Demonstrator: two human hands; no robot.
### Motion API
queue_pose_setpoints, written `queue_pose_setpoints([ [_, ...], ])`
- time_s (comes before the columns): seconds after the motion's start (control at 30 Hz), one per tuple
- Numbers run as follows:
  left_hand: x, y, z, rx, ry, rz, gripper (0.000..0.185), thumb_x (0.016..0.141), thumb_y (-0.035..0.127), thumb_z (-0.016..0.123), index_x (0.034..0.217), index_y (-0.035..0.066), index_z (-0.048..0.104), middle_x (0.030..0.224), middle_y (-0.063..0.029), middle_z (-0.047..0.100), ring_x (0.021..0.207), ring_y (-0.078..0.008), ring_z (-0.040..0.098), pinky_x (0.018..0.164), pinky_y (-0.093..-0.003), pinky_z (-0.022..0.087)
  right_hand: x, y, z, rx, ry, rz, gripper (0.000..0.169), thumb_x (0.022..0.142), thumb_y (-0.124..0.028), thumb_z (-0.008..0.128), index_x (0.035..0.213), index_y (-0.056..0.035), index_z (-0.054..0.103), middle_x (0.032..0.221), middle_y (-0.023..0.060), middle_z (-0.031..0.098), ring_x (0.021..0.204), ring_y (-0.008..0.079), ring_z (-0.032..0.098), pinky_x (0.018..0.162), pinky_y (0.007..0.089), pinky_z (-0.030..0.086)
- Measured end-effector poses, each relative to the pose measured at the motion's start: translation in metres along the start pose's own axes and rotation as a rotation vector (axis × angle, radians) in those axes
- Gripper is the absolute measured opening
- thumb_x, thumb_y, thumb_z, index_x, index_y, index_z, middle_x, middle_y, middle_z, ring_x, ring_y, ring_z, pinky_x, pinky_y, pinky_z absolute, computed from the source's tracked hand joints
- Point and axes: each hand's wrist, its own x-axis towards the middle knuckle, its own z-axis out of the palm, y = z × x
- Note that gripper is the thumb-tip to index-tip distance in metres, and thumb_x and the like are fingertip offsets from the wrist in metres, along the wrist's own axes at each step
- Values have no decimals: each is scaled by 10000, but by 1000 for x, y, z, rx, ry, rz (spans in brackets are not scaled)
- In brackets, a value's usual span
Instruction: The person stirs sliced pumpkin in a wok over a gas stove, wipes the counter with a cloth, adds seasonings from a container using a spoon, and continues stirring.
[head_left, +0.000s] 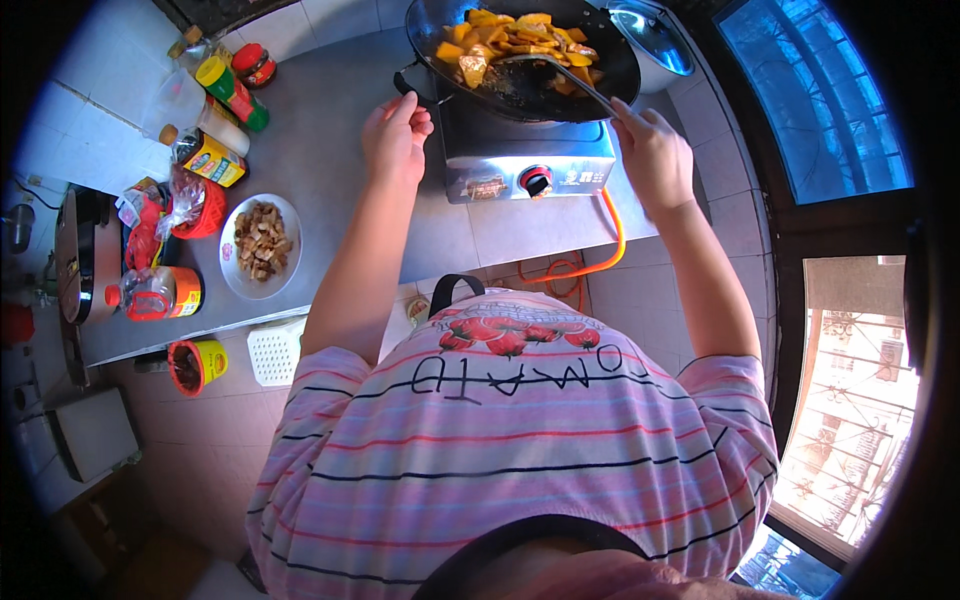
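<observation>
A black wok (517, 109) holds chunks of orange squash or pumpkin (525, 34) and sits on a silver gas stove (480, 169). My right hand (656, 154) grips the handle of a metal spatula (581, 82), whose blade dips among the chunks. At the wok's left side, my left hand (397, 139) has its fingers curled and the thumb tip against the lower edge of the side handle (420, 84) in the view. Whether it grips that handle is unclear.
Seasoning bottles and jars (217, 154) line the counter's left wall. A white plate (232, 277) of browned diced pieces lies nearer. An orange gas hose (619, 232) drops from the stove. Behind the wok at right stands a pot with a glass lid (652, 34). Windows (817, 105) flank the right side.
</observation>
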Motion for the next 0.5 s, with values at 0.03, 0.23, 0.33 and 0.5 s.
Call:
queue_pose_setpoints([
  [0.03, 0, 1, -1, 4, -1, -2, 105, 862, 50, 631, 890, 18, 535, 722, -69, 557, 635, -152, 536, 567, -267, 450, 4, 0, -3, 35, 26, -16, 256, 912, -204, 550, 1148, -150, 635, 769, 97, 595, 630, 258, 606, 554, 358, 496],
  [0.23, -4, 4, -2, 31, 54, 24, 107, 861, 51, 631, 876, 21, 529, 722, -71, 561, 624, -151, 533, 552, -264, 454, -16, -5, -62, 391, -150, 89, 203, 844, -130, 630, 1033, -100, 696, 707, 122, 607, 635, 262, 616, 580, 346, 485],
  [0.33, 1, -1, -4, 12, 31, 28, 117, 857, 54, 635, 880, 17, 527, 724, -68, 561, 617, -147, 534, 542, -260, 450, 5, -27, -25, 81, -81, -28, 238, 865, -181, 592, 1086, -136, 667, 778, 120, 625, 697, 287, 633, 629, 377, 505],
  [0.5, 5, -2, -4, 29, -30, 18, 143, 854, 66, 638, 905, 15, 514, 736, -63, 561, 612, -142, 537, 540, -252, 450, 24, -10, 5, -12, -18, -5, 235, 878, -217, 575, 1100, -212, 652, 796, 86, 616, 704, 282, 633, 592, 379, 508],
])
